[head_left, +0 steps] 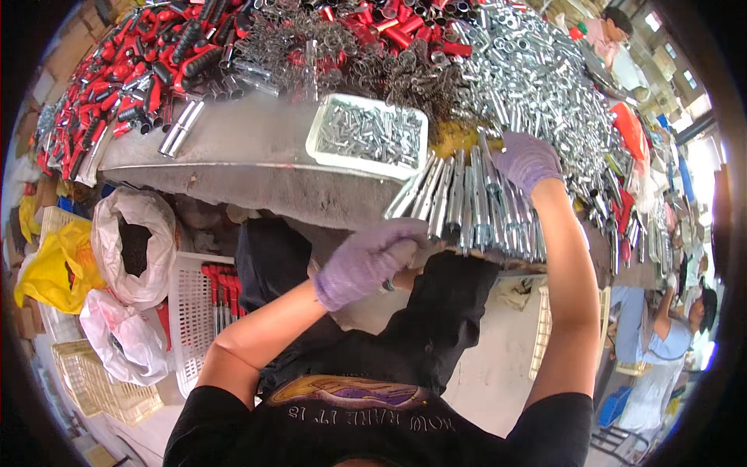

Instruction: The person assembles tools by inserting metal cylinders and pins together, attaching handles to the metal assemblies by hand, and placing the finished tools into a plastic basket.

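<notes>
My left hand (pixel 372 263), in a purple knit glove, is closed with curled fingers in front of the bench edge, above my lap. Whatever it may hold is hidden. Just beyond it, a row of shiny metal tubes (pixel 461 194) lies side by side, their near ends at the bench edge. My right hand (pixel 529 160), gloved alike, reaches over the far ends of these tubes with its fingers bent down. It also borders a big heap of small silver metal parts (pixel 523 82); its fingertips are out of sight. A white tray (pixel 312 145) of small metal pins stands left of the tubes.
Red-and-black handles (pixel 159 66) and springs (pixel 292 35) are heaped along the far bench. A single metal tube (pixel 181 128) lies at left. Below stand white sacks (pixel 152 268), a yellow bag (pixel 58 265) and a white crate (pixel 192 311). Two other people work at right.
</notes>
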### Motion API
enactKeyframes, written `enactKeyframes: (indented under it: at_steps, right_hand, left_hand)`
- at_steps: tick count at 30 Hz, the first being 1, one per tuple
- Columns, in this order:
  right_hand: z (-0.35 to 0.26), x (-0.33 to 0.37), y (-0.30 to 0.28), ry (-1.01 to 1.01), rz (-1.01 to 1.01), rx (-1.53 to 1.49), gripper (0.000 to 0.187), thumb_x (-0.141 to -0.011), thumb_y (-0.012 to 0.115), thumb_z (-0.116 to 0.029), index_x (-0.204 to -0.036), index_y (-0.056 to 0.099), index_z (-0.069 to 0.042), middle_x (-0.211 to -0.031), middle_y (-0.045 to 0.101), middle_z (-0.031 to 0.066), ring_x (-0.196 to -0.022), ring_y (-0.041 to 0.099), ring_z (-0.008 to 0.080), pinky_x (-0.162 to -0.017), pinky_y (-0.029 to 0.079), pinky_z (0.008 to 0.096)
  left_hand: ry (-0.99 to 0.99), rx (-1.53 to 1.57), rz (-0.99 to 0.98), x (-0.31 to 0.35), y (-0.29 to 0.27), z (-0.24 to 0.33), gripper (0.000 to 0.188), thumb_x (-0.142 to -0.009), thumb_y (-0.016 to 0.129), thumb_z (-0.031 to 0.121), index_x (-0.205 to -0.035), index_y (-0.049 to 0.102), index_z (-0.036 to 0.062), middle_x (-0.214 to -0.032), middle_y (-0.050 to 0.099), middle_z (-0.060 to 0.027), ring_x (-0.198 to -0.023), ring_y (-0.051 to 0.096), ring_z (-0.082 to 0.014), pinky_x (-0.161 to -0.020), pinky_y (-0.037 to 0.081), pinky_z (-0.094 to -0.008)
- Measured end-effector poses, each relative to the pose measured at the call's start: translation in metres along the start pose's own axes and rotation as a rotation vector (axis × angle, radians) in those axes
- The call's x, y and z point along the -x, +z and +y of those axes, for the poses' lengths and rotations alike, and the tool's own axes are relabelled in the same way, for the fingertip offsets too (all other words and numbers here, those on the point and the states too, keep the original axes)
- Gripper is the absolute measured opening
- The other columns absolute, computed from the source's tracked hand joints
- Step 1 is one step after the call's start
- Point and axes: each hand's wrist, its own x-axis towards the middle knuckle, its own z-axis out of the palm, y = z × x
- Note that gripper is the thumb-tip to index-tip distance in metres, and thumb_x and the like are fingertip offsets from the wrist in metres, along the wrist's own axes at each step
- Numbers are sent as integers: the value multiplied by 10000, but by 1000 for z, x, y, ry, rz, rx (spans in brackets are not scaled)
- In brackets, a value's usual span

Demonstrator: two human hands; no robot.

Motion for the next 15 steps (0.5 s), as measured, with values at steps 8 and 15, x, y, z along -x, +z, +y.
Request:
enactKeyframes:
  at_steps: [8, 15]
  right_hand:
    - [7, 53, -13, -227, 638, -37, 241, -843, 594, -306, -969, 641, -107, -756, 616, 85, -652, 613, 250, -593, 477, 410]
    - [-13, 55, -38, -736, 296, -346, 307, -879, 536, -328, -992, 642, -64, -915, 640, 133, -776, 641, 279, -687, 506, 369]
  left_hand:
    - [-361, 1015, 34, -103, 19, 21, 353, -947, 501, 276, -1145, 518, -16, -956, 609, -116, -825, 603, -235, -802, 498, -324]
    - [-524, 1024, 62, -116, 6, 14, 252, -919, 469, 194, -1120, 486, 43, -973, 585, -137, -819, 613, -258, -668, 559, -386]
